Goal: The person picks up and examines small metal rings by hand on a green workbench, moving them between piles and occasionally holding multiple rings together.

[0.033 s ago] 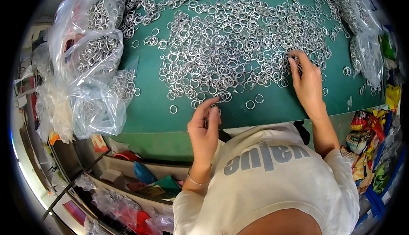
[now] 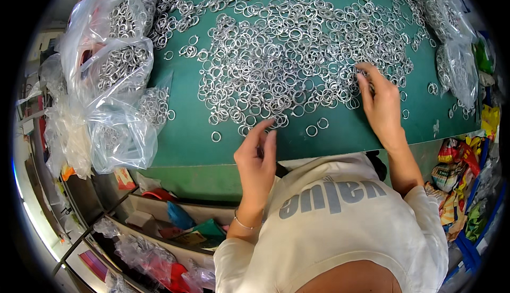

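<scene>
Head view: loads of loose metal rings (image 2: 268, 69) spread over the green surface (image 2: 183, 139), centre to top of frame, probably so they're easy to reach. Left hand (image 2: 255, 160), lower centre, half-curled at the pile's lower edge; right hand (image 2: 383, 104), right of centre, fingertips among rings. Can't tell if either's gripping one.
</scene>
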Demonstrator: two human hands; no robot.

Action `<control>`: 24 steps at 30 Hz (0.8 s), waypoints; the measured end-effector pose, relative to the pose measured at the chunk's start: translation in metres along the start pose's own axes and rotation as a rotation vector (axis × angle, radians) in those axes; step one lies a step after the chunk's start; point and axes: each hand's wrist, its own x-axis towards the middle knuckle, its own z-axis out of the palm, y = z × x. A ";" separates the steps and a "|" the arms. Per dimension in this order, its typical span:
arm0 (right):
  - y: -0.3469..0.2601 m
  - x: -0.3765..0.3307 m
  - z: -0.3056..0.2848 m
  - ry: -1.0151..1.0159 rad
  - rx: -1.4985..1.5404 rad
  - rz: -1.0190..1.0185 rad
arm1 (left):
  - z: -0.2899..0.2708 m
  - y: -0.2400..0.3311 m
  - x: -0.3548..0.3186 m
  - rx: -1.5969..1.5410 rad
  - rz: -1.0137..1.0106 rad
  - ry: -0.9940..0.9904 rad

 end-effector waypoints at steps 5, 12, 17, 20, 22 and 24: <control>-0.003 0.001 0.007 -0.238 0.461 0.064 | 0.031 0.019 0.036 0.556 0.311 0.001; 0.000 0.015 -0.020 -0.374 1.628 0.963 | 0.035 0.012 0.049 0.616 0.340 -0.071; -0.010 0.011 0.002 -0.282 0.463 -0.041 | 0.034 0.017 0.045 0.504 0.284 -0.009; -0.027 0.017 0.019 -0.318 0.029 -0.206 | 0.026 0.019 0.042 0.278 0.130 -0.052; -0.023 0.016 0.031 -0.281 -0.072 -0.291 | 0.021 0.022 0.040 0.178 0.054 -0.093; -0.023 0.017 0.024 -0.323 0.086 -0.215 | 0.016 0.020 0.038 0.123 0.025 -0.110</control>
